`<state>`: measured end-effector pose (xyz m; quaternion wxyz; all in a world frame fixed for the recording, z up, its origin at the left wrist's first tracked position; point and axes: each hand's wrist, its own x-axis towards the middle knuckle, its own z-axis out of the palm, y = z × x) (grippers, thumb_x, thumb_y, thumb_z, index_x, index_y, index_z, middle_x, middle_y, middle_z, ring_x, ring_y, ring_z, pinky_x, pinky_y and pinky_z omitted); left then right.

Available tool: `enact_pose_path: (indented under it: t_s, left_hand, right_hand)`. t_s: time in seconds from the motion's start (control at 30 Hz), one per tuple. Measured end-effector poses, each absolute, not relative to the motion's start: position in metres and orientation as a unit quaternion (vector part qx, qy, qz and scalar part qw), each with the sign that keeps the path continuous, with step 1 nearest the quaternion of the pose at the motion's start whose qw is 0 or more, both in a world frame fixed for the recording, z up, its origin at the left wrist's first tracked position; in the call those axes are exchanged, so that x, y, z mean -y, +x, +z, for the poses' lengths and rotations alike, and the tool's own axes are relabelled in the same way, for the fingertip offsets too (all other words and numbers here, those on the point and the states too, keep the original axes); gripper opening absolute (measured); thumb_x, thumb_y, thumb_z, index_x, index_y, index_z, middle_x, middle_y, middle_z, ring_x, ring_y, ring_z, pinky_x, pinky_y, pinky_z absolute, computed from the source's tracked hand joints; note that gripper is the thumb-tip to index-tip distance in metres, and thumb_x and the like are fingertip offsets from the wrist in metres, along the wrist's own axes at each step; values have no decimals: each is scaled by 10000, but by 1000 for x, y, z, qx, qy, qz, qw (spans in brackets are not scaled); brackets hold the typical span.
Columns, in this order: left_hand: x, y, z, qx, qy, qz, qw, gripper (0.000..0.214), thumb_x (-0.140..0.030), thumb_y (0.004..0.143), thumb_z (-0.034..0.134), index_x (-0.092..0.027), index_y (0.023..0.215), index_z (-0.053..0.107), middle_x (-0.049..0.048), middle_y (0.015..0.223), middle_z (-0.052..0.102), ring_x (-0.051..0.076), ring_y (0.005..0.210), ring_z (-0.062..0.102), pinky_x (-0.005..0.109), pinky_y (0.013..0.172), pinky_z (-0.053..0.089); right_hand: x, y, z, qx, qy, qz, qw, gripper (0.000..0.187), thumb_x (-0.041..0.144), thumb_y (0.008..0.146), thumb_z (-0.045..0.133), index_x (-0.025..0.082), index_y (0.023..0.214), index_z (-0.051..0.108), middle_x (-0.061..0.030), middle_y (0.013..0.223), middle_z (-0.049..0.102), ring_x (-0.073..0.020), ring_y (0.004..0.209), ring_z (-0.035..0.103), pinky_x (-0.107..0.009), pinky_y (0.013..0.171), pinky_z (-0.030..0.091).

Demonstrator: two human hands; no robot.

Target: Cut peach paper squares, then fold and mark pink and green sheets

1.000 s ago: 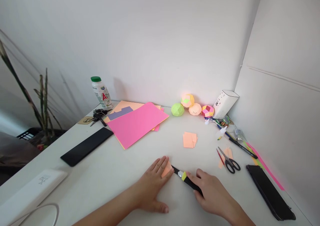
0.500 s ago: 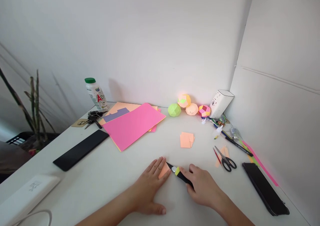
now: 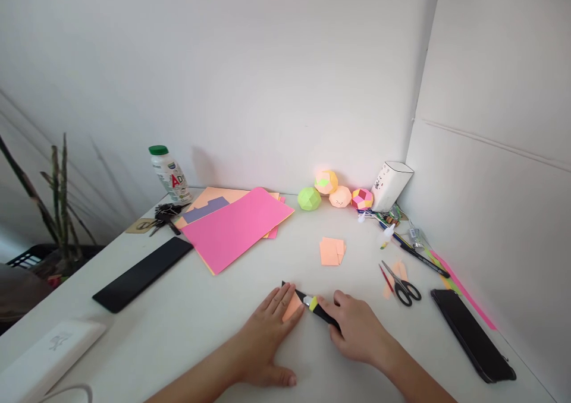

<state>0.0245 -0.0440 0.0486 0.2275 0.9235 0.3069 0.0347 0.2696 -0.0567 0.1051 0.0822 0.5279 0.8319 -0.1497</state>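
Observation:
My left hand lies flat on the white table, its fingers pressing down a small orange piece of paper, most of which they cover. A dark pointed tip shows just past the fingertips; what it belongs to is hidden. My right hand is wrapped round the black and yellow handle of a utility knife. The dark blade points up and left, its tip at the right edge of the orange paper, close to my left fingers. Beyond the hands lies a little stack of orange paper squares.
Pink sheets and a black slab lie to the left, near a white bottle. Several paper polyhedra line the wall. Scissors and a black phone are at the right, a white power strip at front left.
The knife and my right hand have shifted very slightly left. A dark tip now shows more clearly above my left fingertips. The view has tilted a little.

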Motion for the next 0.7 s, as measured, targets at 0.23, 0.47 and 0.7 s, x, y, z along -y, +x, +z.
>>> enact_pose_path:
  t_s: [0.23, 0.47, 0.7]
  left_hand:
    - [44, 25, 49, -307, 924, 32, 226, 1110, -821, 712, 499, -255, 1517, -16, 135, 1548, -176, 458, 1406, -52, 632, 1119, 94]
    - [43, 24, 47, -302, 928, 50, 214, 1098, -814, 712, 512, -256, 1521, 24, 148, 1561, -117, 459, 1410, -9, 638, 1110, 127]
    - [43, 24, 48, -304, 928, 32, 212, 1109, -831, 703, 498, -230, 1526, 58, 166, 1563, -104, 469, 1408, 2, 638, 1113, 121]
  right_hand:
    - [55, 268, 102, -836, 524, -148, 78, 614, 233, 837, 448, 254, 1446, 370, -100, 1038, 558, -225, 861, 568, -314, 698, 415]
    - [54, 266, 101, -837, 525, -135, 72, 596, 243, 848, 438, 245, 1442, 382, -101, 1027, 564, -225, 856, 560, -305, 683, 415]
    - [49, 269, 99, -842, 517, -138, 67, 602, 243, 849, 442, 244, 1447, 373, -89, 1011, 561, -213, 841, 559, -296, 677, 413]
